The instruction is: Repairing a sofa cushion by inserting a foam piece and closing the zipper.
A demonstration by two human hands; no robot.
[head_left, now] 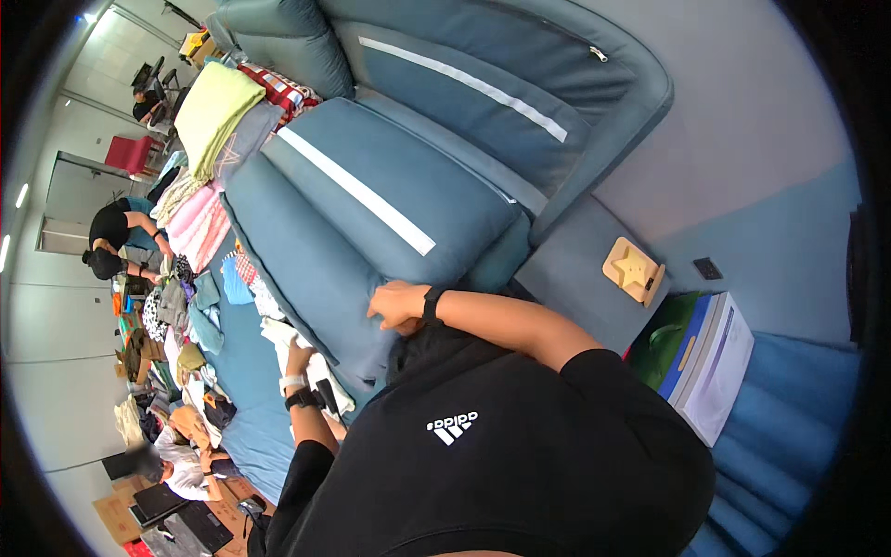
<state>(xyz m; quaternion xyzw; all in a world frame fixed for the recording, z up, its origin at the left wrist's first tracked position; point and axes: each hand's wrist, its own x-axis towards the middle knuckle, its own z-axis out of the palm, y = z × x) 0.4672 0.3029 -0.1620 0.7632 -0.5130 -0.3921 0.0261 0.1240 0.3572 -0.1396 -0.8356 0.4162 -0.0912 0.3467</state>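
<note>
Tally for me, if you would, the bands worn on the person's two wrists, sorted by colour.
Black: 2, the right-wrist black band and the left-wrist black band
White: 1, the left-wrist white band, just above the black one in the picture
Total: 3

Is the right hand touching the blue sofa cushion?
Touching. The head view shows the right hand resting flat on the front edge of the blue sofa cushion, with no gap visible.

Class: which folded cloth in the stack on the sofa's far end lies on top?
The pale green folded cloth; the grey and red-checked ones lie beneath or behind it.
</note>
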